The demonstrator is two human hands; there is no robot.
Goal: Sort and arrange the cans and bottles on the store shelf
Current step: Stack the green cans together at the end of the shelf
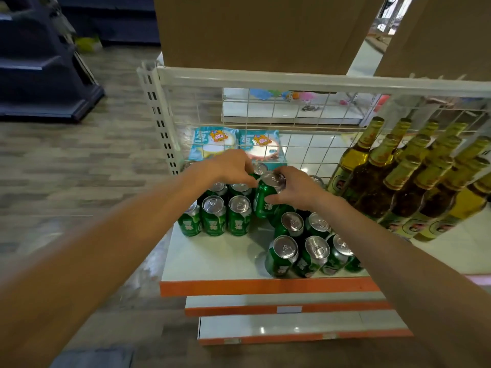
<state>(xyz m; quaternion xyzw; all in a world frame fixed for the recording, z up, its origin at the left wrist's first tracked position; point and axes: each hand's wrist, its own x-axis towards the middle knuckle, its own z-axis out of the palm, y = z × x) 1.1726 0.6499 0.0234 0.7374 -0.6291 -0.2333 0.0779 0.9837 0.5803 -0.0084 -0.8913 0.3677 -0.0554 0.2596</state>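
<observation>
On the glossy white shelf (212, 257), at left, stood cylindrical green cans (214, 216); the left hand (231, 166) pinched a far can (259, 168) by its silver rim, the right hand (297, 189) gripped a tilted can (264, 200), beside amber glass bottles (398, 181).

Right hand (295, 189) gripping green can (265, 201), left hand (231, 168) pinching rear can (260, 168); bottles (398, 181) alongside

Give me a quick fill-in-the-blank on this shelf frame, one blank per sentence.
1. The left hand pinches a rear can while the right hand grips a front can coloured ____.
2. The glass bottles stand to the ____ of the cans.
3. The shelf has a front edge coloured ____.
Missing: green; right; orange.
</observation>
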